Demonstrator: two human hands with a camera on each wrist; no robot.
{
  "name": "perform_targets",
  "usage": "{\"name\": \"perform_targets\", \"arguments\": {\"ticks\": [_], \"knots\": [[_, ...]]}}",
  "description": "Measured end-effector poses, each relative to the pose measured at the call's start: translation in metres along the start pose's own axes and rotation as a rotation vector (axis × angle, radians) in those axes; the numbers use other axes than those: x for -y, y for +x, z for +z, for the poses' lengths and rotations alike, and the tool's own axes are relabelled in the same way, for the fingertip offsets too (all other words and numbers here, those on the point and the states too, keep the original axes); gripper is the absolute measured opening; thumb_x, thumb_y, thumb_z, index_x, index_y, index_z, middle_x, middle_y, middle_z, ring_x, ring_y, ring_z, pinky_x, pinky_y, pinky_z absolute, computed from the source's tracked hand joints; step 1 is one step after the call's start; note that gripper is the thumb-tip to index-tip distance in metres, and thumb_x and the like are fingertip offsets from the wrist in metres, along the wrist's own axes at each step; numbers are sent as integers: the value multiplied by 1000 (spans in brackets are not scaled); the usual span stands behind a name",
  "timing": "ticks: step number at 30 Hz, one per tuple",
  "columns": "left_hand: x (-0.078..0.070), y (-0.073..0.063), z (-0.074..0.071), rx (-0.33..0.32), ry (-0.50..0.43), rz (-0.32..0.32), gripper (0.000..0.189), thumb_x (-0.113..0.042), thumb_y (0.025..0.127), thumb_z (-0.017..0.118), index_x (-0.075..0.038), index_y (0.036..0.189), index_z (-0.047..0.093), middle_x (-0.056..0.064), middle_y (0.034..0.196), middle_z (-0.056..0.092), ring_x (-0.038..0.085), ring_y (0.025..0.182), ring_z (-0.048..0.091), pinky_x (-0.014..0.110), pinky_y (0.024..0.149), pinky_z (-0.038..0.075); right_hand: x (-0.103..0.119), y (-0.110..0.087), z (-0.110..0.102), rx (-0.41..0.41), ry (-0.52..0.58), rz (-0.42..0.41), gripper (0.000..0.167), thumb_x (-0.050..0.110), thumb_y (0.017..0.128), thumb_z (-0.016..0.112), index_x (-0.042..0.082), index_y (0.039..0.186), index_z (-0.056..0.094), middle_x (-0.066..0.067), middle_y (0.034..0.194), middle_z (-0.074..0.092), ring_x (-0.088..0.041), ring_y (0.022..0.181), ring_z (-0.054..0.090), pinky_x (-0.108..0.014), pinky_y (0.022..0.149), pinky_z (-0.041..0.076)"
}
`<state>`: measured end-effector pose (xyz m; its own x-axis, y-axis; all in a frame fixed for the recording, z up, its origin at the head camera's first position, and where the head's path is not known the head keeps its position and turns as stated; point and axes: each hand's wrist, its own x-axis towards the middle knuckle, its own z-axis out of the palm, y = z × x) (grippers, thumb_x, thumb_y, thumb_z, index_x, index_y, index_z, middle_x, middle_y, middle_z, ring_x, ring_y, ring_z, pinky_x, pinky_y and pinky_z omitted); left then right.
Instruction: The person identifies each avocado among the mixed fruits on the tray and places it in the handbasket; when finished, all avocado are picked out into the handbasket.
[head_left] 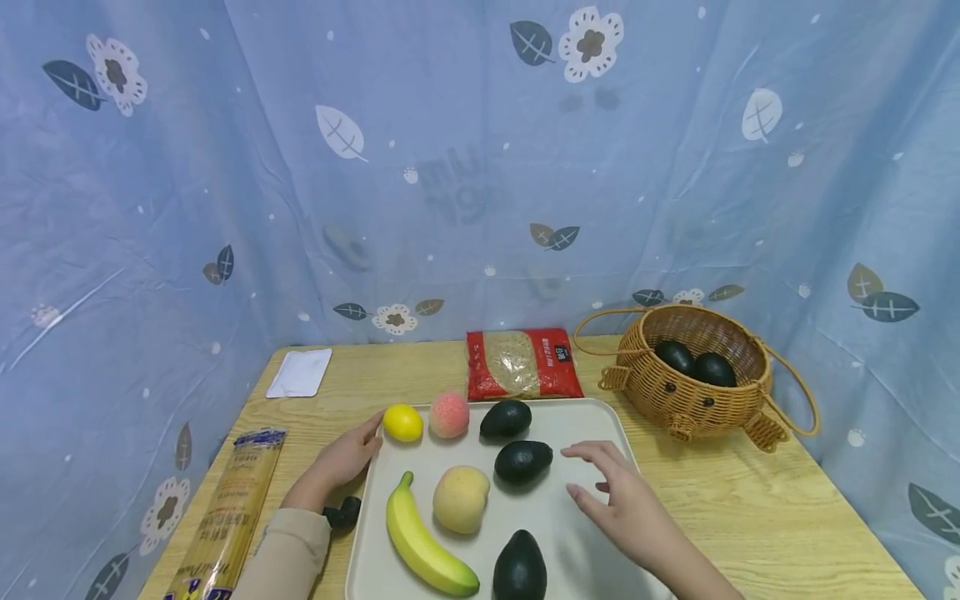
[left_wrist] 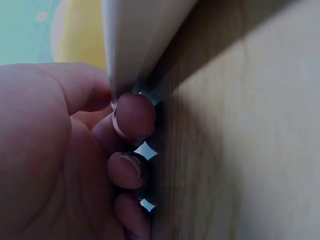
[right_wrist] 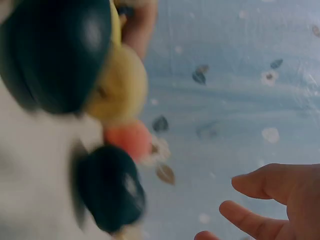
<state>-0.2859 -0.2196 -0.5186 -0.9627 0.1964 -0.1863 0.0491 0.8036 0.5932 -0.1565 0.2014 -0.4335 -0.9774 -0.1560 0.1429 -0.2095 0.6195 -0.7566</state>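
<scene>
A white tray (head_left: 588,427) lies on the wooden table and carries a lemon (head_left: 403,422), a pink peach (head_left: 449,415), a yellow peach (head_left: 461,498), a banana (head_left: 423,546) and three dark avocados. My left hand (head_left: 347,457) is at the tray's left rim beside the lemon. In the left wrist view its curled fingers (left_wrist: 132,117) and thumb pinch the tray's rim (left_wrist: 140,40). My right hand (head_left: 615,498) hovers over the tray's right side with fingers spread, holding nothing, just right of the middle avocado (head_left: 522,461). The right wrist view shows that hand's straight fingers (right_wrist: 270,205) and blurred fruit.
A wicker basket (head_left: 693,400) at the back right holds two avocados (head_left: 693,362). A red noodle packet (head_left: 522,363) lies behind the tray. A long pasta packet (head_left: 228,508) lies along the left table edge, with a white card (head_left: 300,372) at the back left. Blue cloth walls enclose the table.
</scene>
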Motion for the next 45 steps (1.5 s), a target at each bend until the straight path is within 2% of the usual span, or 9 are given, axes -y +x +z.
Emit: {"name": "perform_targets", "arguments": {"ticks": [4, 8, 13, 15, 20, 24, 31, 37, 45], "knots": [[1, 0, 0, -3, -2, -4, 58, -27, 111, 48, -12, 165, 34, 21, 139, 64, 41, 126, 60, 67, 105, 41, -1, -14, 21, 131, 21, 11, 41, 11, 93, 81, 20, 130, 66, -3, 133, 57, -33, 125, 59, -45, 86, 60], [1, 0, 2, -6, -9, -14, 58, -29, 112, 47, -13, 166, 33, 21, 140, 63, 44, 127, 59, 68, 105, 41, -5, -21, 35, 266, 2, -10, 45, 27, 95, 80, 18, 136, 62, -6, 136, 54, -32, 117, 61, -46, 87, 59], [2, 2, 3, -2, -19, -22, 59, -32, 111, 48, -15, 166, 33, 20, 138, 64, 42, 124, 60, 67, 105, 42, -7, -26, 54, 361, -53, -29, 62, 45, 93, 79, 14, 143, 59, -9, 139, 52, -33, 115, 61, -49, 93, 56], [2, 2, 2, -1, -14, -20, 59, -31, 112, 48, -15, 166, 32, 21, 139, 63, 43, 125, 60, 67, 106, 41, -6, -27, 64, 394, -74, -16, 66, 50, 92, 79, 14, 143, 59, -10, 139, 52, -35, 118, 60, -56, 97, 54], [2, 0, -1, -1, -4, -5, 59, -29, 112, 47, -13, 166, 32, 23, 145, 59, 47, 131, 55, 69, 106, 40, -6, -30, 83, 463, -122, 56, 68, 57, 87, 81, 22, 141, 60, -11, 141, 50, -33, 114, 58, -56, 82, 57], [2, 0, -2, -6, 3, 5, 58, -29, 112, 47, -13, 166, 33, 22, 143, 61, 43, 128, 58, 68, 105, 41, -11, -33, 91, 460, -135, 28, 69, 54, 83, 86, 26, 140, 60, -11, 145, 46, -32, 114, 55, -50, 76, 56], [1, 1, 2, -1, -19, 0, 59, -29, 112, 47, -14, 166, 31, 23, 146, 59, 46, 133, 55, 69, 107, 39, -19, -36, 92, 411, -59, -93, 70, 45, 78, 92, 19, 136, 63, -16, 142, 48, -37, 118, 58, -40, 91, 55], [2, 2, 4, -2, -25, 3, 59, -30, 112, 47, -15, 167, 31, 23, 148, 57, 47, 135, 52, 69, 108, 38, -16, -36, 86, 423, -12, -23, 67, 38, 77, 95, 19, 134, 66, -15, 144, 49, -35, 115, 60, -39, 89, 56], [4, 2, 3, 1, -14, 7, 59, -30, 112, 47, -14, 167, 31, 23, 148, 57, 47, 134, 53, 69, 107, 39, -4, -32, 63, 368, -34, 65, 67, 39, 80, 92, 17, 138, 65, -15, 150, 47, -36, 116, 60, -61, 93, 55]]}}
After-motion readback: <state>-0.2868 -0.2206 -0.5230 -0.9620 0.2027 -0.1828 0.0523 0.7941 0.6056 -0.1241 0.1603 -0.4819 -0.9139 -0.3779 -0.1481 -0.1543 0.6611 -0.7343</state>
